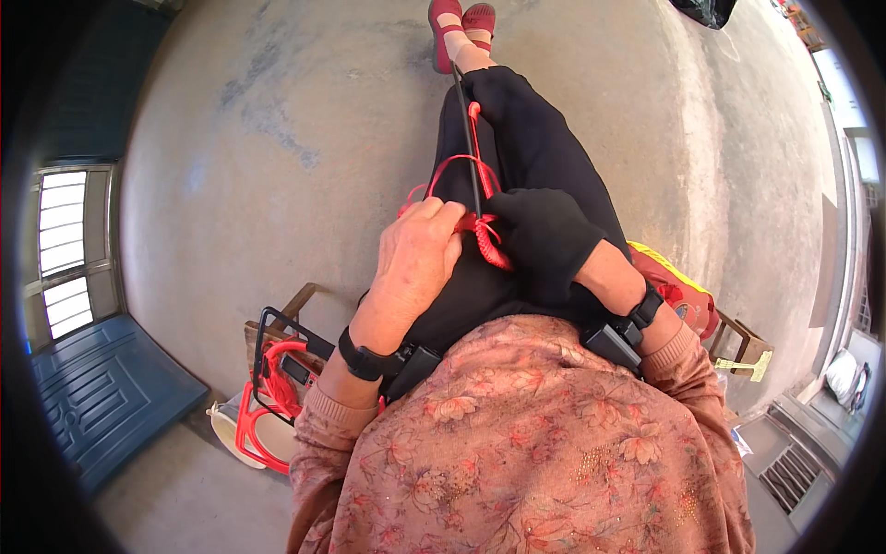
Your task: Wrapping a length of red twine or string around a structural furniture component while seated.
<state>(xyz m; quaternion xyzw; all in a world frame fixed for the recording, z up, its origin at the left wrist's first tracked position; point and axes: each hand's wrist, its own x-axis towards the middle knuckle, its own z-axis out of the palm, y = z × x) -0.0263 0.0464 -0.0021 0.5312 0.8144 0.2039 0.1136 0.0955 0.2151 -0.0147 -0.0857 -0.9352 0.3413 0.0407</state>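
From the head view, looking down on two hands close together over black trousers (568,152). With the left hand (415,254), bare, curling the fingers in tight and pinching a red strip (452,162) near the tips. With the right hand (544,231), in a black glove, bending the fingers in too, just beside the red coil (493,247); hard to tell what is gripped there, with the fingertips hidden.

Between the hands, see a thin black rod (469,129), running up from the fingers, over the legs, toward the red shoes (443,39). Near its low end, find the red coil, wound round and round in a bent shape. Above the hands, see the red strip making a big loop across the rod.

By the left arm, find a red frame (247,429), a bunch of red strips (280,383) and a bent black frame (263,323). By the right arm, spot a red and yellow bag (678,291), near a bit of wood (752,351). Below it all, see a gray floor (323,120).
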